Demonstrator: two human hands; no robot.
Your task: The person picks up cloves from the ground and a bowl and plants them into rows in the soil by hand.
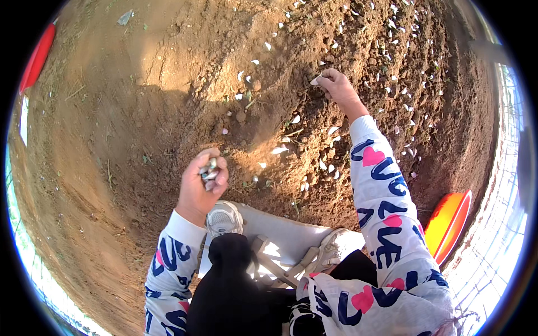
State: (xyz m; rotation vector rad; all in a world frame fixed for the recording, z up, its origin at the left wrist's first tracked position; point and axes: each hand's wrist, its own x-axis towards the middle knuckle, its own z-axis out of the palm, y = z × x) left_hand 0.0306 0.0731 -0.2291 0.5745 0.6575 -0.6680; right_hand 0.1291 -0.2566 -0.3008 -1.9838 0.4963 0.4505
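Several garlic cloves (pixel 209 173) lie cupped in my left hand (pixel 201 182), its fingers curled around them above the soil at left. My right hand (pixel 338 89) reaches forward over the loose soil and pinches a single garlic clove (pixel 315 80) between thumb and fingertips, close to the ground. Whether that clove touches the soil I cannot tell. Many pale cloves dot the tilled soil (pixel 290 98), thickest to the right of my right hand. A pair of cloves (pixel 279 149) lies between my two hands.
My shoes (pixel 225 218) rest on a pale board (pixel 273 224), with crossed wooden legs (pixel 290 271) beside them. An orange-red basin (pixel 447 227) stands at right by a wire fence (pixel 483 273). A red object (pixel 38 59) is at far left, and a plastic scrap (pixel 125 17) lies on the ground.
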